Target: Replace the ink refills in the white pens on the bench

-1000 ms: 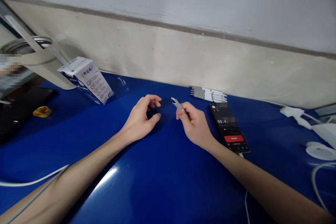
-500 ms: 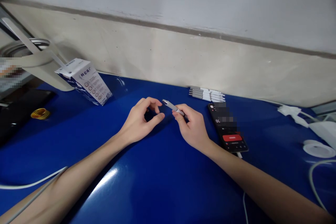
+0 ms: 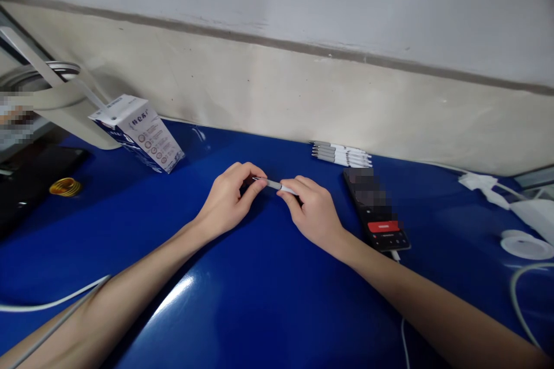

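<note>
A pen (image 3: 272, 184) with a grey grip and a white barrel is held between my two hands, above the blue table (image 3: 259, 294). My left hand (image 3: 231, 196) pinches its tip end between thumb and forefinger. Around the white barrel, my right hand (image 3: 314, 207) is closed with thumb and fingers; the rear end of the pen is hidden there. Behind my right hand, several similar pens (image 3: 341, 154) lie side by side close to the wall.
A phone (image 3: 376, 213) with a cable lies right of my right hand. At the left stand a drink carton (image 3: 149, 137) and a pale bin-like container (image 3: 82, 115). A yellow coil (image 3: 64, 187) lies by a black object (image 3: 38, 179). White tape (image 3: 526, 245) sits at the right.
My left thumb and forefinger have closed on the pen's tip end. The pen has turned to lie flatter, and my right grip has shifted toward its rear.
</note>
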